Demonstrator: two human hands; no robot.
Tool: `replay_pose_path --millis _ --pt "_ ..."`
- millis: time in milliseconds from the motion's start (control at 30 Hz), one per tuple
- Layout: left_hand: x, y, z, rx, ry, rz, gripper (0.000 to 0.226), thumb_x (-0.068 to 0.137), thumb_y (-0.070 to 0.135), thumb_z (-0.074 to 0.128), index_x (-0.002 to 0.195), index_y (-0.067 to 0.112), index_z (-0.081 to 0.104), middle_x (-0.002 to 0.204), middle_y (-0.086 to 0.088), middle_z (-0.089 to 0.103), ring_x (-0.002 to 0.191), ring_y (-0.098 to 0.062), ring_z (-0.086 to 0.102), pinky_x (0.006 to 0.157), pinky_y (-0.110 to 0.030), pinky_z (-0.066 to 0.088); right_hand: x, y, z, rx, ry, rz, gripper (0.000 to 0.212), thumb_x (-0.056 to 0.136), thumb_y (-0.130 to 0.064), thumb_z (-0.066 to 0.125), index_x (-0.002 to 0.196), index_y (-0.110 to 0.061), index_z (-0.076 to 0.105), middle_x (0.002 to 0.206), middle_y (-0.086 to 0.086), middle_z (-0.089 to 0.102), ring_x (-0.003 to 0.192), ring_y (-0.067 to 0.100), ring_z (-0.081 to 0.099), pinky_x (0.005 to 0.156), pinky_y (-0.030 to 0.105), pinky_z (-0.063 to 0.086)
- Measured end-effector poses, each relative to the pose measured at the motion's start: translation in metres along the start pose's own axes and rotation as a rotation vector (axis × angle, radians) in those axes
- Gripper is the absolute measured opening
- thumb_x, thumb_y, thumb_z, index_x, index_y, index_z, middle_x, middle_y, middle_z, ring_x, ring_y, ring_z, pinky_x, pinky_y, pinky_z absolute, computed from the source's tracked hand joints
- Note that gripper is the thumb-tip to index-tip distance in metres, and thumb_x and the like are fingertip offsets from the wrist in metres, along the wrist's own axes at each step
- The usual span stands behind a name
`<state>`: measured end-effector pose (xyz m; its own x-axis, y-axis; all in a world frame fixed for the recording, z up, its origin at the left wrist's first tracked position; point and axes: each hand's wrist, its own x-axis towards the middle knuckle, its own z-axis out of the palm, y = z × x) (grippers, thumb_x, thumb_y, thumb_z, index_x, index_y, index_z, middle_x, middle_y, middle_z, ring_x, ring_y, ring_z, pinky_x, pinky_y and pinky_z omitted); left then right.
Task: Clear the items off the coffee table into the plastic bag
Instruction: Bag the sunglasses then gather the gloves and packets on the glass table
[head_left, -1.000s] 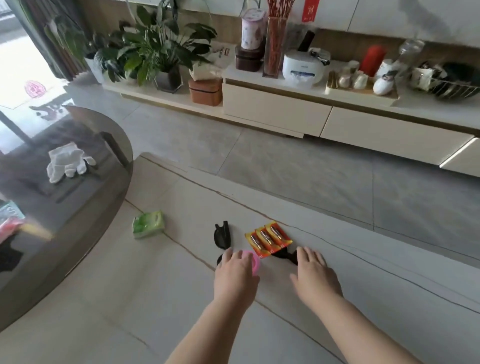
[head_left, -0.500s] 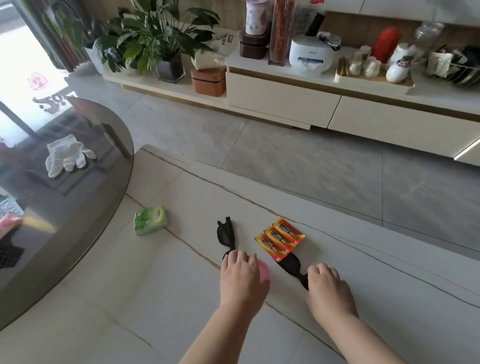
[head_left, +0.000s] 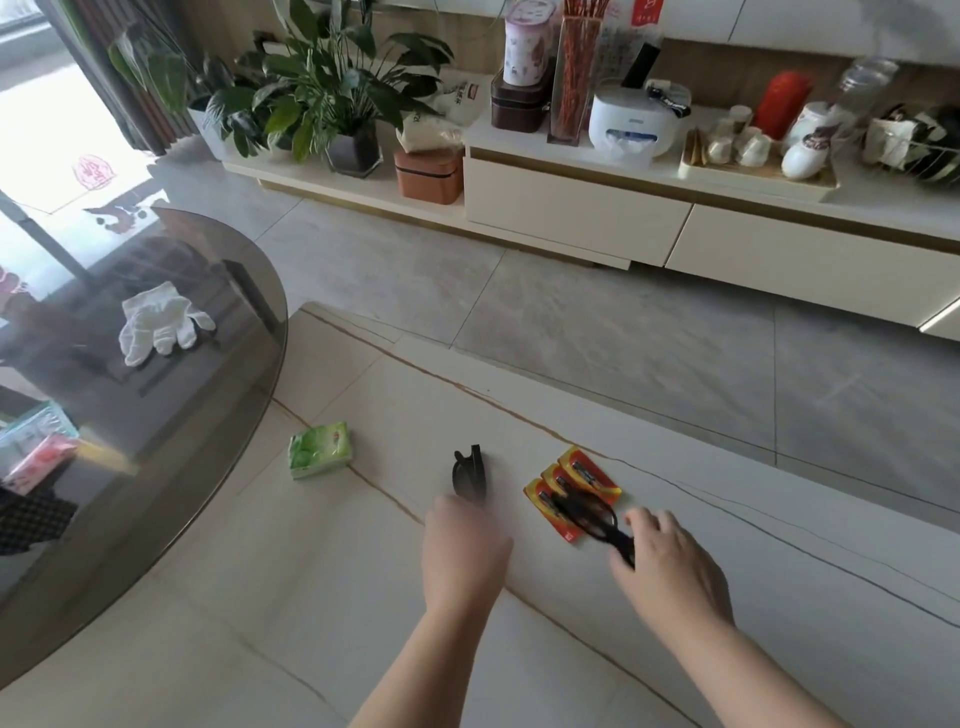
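Both hands had closed in: the right hand (head_left: 670, 566) now pinched a black-handled item (head_left: 597, 519) above the battery pack (head_left: 571, 491), the blurred left hand's (head_left: 465, 545) grip unreadable, starting the clearing.

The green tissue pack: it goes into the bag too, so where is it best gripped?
Grip the green tissue pack across its two long sides, coming from above. It lies flat on the coffee table, apart from the other items, so fingers probably fit on both sides.
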<state>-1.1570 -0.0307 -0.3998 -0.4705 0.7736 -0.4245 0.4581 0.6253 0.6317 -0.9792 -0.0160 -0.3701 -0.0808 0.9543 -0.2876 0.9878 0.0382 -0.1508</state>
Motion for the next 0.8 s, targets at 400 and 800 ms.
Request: replay_pose_path --millis 400,800 --pt "0.033 -0.002 0.011 0.355 -0.003 -0.019 0.038 0.082 0.027 0.062 0.115 0.016 0.047 0.118 -0.005 0.044 0.113 -0.024 0.046 0.083 -0.035 0.049 0.066 -0.037 0.044 -0.048 -0.179 0.059 0.08 0.093 -0.054 0.036 0.15 -0.014 -0.003 0.158 0.016 0.003 0.146 0.031 0.001 0.115 0.043 0.019" --pt "0.009 -0.038 -0.004 0.275 -0.107 -0.126 0.025 0.08 0.009 0.05 0.104 0.015 0.053 0.113 -0.006 0.044 0.103 -0.026 0.049 0.086 -0.033 0.049 0.029 -0.038 0.044 -0.11 -0.076 0.082 0.067 0.081 -0.048 0.063 0.127 -0.011 0.033 0.13 0.008 0.033 0.121 0.023 0.035 0.093 0.026 0.045"
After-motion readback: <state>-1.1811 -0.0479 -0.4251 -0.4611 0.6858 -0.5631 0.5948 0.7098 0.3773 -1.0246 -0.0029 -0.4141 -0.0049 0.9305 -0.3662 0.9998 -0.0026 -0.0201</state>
